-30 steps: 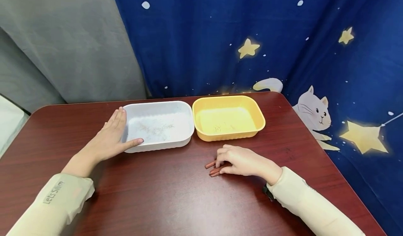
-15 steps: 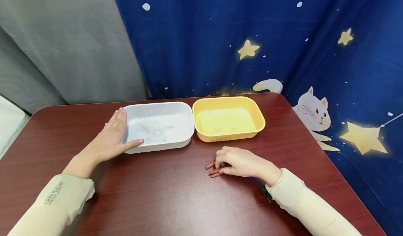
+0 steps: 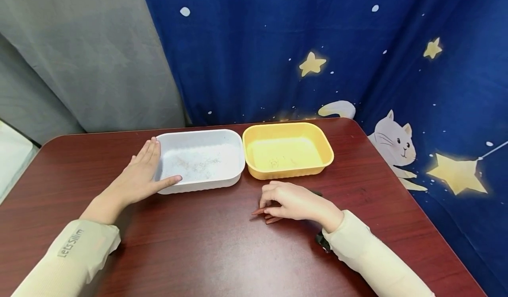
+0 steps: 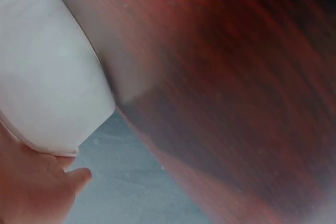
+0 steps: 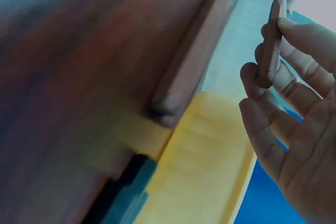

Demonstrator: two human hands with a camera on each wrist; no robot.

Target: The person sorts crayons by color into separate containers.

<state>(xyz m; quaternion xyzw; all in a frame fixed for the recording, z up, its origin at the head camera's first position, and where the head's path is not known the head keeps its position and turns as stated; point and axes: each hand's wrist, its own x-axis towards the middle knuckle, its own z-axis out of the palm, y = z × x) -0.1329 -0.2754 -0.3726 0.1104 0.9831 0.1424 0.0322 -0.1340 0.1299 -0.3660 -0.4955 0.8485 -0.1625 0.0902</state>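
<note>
My right hand (image 3: 295, 202) pinches a short reddish-brown stick (image 5: 270, 51) between thumb and fingers, just above the table in front of the yellow tub. Flat sides and a narrowed end show on it in the right wrist view. Another such stick (image 5: 194, 51) lies on the table close to that hand, partly hidden from the head by the fingers. My left hand (image 3: 136, 176) rests on the white tub (image 3: 201, 185), its straight fingers along the left rim and its thumb over the front rim.
The yellow tub (image 3: 289, 172) stands right against the white one near the table's back edge. A black and teal object (image 5: 128, 190), partly seen, lies in front of the yellow tub. Curtains (image 3: 254, 50) hang behind the table (image 3: 198, 253).
My right hand has shifted a little to the left and lifted one stick, whose angle has changed. The left hand stays on the white tub.
</note>
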